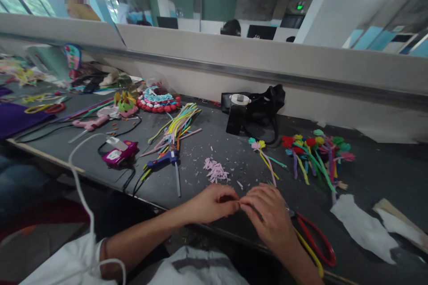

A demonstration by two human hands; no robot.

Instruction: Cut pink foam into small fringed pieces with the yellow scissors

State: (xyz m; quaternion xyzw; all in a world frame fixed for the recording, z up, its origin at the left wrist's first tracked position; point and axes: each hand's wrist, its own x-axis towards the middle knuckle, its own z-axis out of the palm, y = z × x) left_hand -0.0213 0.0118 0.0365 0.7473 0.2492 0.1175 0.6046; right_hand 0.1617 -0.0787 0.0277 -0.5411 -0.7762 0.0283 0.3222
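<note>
My left hand [217, 203] and my right hand [265, 211] meet fingertip to fingertip above the table's front edge. Both are closed in a pinch, and whatever sits between the fingertips is too small or hidden to make out. Just beyond them lies a heap of short pink snipped pieces [216, 170] with loose bits scattered around. Scissors [314, 240] with red and yellow handles lie beside and partly under my right hand. Behind that hand rest a few pipe-cleaner flowers [260, 144] with pink, yellow and teal stems.
Left of the heap are a blue glue gun [163, 159], a bundle of pipe cleaners [182, 124] and a purple pouch-like item [119, 151]. More colourful flowers [317, 147] and white paper [364, 227] lie right. A black bag [264, 107] stands against the partition [200, 49].
</note>
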